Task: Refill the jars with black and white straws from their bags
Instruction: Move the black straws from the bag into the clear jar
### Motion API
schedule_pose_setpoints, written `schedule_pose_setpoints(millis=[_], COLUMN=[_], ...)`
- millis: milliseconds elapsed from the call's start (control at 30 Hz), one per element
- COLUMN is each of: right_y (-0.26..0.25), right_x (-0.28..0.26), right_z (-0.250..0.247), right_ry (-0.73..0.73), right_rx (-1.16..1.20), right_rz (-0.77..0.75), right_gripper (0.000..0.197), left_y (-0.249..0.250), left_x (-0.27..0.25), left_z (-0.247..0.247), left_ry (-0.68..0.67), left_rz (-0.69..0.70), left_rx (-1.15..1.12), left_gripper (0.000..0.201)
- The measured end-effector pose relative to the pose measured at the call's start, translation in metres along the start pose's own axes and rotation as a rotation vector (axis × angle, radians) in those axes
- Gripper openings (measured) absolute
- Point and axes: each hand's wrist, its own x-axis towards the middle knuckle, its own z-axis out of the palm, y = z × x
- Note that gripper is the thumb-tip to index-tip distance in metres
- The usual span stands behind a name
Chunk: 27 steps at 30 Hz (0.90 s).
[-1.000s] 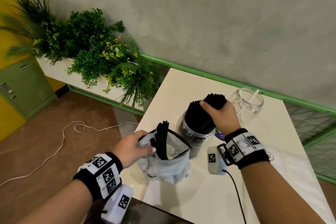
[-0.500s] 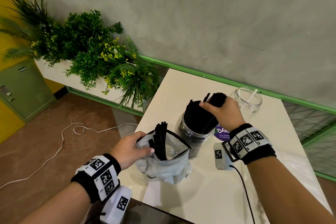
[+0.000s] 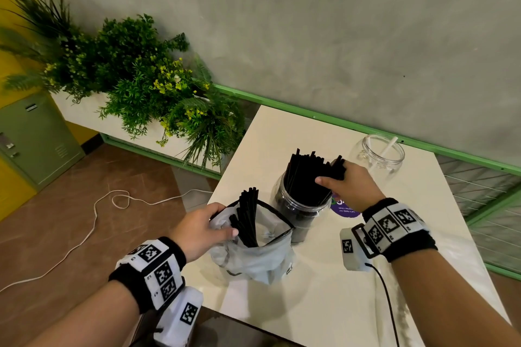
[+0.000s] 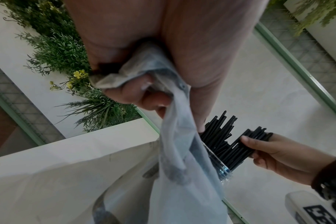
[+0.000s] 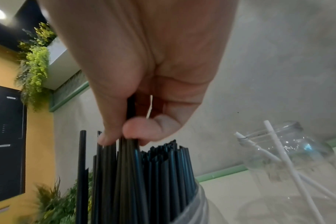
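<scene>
Left hand [image 3: 201,227] gripping bag [image 3: 253,259] rim, few black straws [image 3: 248,217] left inside. Behind it, right hand [image 3: 349,187] now lower, pinching bundle [image 3: 306,177] into black jar [image 3: 300,207], nearly full. Farther back, clear jar [image 3: 376,153] holding barely any white straws [image 3: 389,146].

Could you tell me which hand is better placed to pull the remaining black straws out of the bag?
The right hand: it only has to let go of the straws in the jar, while the left hand grips the bag rim, holding it open.
</scene>
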Motion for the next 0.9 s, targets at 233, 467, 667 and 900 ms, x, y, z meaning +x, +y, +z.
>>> schedule_pose_setpoints(millis=[233, 467, 667, 900], right_y=[0.0, 0.022, 0.033, 0.045], right_x=[0.004, 0.001, -0.013, -0.02], right_z=[0.001, 0.01, 0.012, 0.035], right_ry=[0.231, 0.377, 0.433, 0.375], right_rx=[-0.175, -0.103, -0.135, -0.271], right_rz=[-0.111, -0.215, -0.343, -0.367], right_gripper=[0.031, 0.036, 0.032, 0.045], left_y=[0.001, 0.003, 0.001, 0.003], left_x=[0.0, -0.002, -0.002, -0.001], left_z=[0.002, 0.0, 0.001, 0.0], left_ry=[0.005, 0.005, -0.004, -0.013], left_rz=[-0.013, -0.015, -0.023, -0.03], left_rx=[0.008, 0.013, -0.023, -0.053], left_gripper=[0.027, 0.027, 0.046, 0.049])
